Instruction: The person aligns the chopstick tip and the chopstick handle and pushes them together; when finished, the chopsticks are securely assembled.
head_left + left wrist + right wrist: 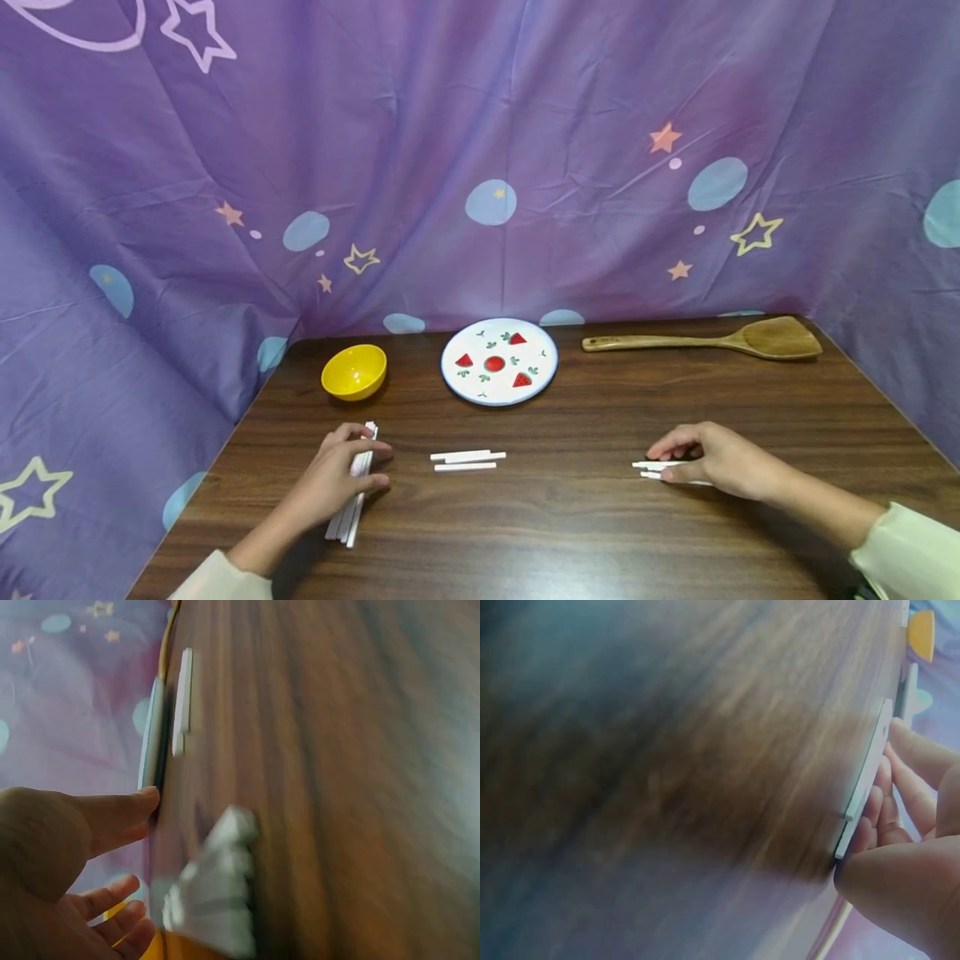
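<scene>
White sticks (348, 515) lie bundled beneath my left hand (336, 468), loosely spread and gripping nothing, while my right hand (716, 462) pinches other white sticks (868, 761) together, seemingly so none strays.

Pale glare on near tabletop (570, 542), clear head view; blurred wrist views

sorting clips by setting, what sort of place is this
Probably a staged tabletop filming spot, though the wider room is hidden: a patterned purple cloth hangs around a wood-grain table, and a wooden spatula lies near its far edge.
</scene>
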Demonstrator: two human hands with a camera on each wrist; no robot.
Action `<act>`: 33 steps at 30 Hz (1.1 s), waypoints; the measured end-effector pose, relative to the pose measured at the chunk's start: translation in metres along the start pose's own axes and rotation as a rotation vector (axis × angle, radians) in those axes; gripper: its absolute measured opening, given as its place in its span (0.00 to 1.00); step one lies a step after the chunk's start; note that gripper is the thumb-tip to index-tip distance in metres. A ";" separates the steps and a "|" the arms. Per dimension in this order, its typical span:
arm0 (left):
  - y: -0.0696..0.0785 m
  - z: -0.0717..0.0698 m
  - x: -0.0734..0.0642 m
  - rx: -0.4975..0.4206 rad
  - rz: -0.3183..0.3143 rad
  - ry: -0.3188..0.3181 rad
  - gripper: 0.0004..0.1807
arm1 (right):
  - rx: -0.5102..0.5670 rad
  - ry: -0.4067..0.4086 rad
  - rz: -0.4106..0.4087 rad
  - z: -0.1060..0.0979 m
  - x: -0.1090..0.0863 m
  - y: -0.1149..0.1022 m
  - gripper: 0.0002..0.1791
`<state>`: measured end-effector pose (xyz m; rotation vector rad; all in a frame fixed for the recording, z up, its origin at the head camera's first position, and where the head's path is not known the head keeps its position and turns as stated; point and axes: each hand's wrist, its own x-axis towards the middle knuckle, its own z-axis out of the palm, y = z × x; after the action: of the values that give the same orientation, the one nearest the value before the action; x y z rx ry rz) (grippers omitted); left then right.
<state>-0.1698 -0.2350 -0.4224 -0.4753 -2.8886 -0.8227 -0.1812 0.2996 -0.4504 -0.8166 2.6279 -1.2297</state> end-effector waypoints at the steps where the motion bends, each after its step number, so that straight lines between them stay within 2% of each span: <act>1: 0.004 0.001 0.003 -0.003 0.012 -0.007 0.19 | 0.003 -0.003 0.001 0.000 0.000 0.000 0.13; 5: 0.019 0.006 0.019 -0.051 0.066 -0.067 0.17 | 0.008 -0.005 0.010 -0.001 0.001 -0.002 0.13; 9: 0.032 0.014 0.034 -0.143 0.115 -0.165 0.16 | 0.006 -0.003 0.019 -0.002 0.001 -0.003 0.13; 13: 0.044 0.025 0.047 -0.195 0.140 -0.216 0.15 | -0.008 0.000 0.024 -0.003 0.001 -0.003 0.12; 19: 0.057 0.045 0.061 -0.188 0.183 -0.245 0.13 | 0.001 -0.009 0.004 -0.001 0.002 -0.001 0.09; 25: 0.061 0.060 0.071 -0.130 0.213 -0.243 0.09 | 0.006 -0.024 -0.017 0.001 0.004 0.000 0.06; 33: 0.067 0.065 0.075 -0.089 0.227 -0.259 0.04 | 0.025 -0.035 -0.024 0.002 0.008 -0.002 0.05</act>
<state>-0.2197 -0.1271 -0.4306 -0.9655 -2.9542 -0.9155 -0.1865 0.2935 -0.4491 -0.8600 2.5778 -1.2394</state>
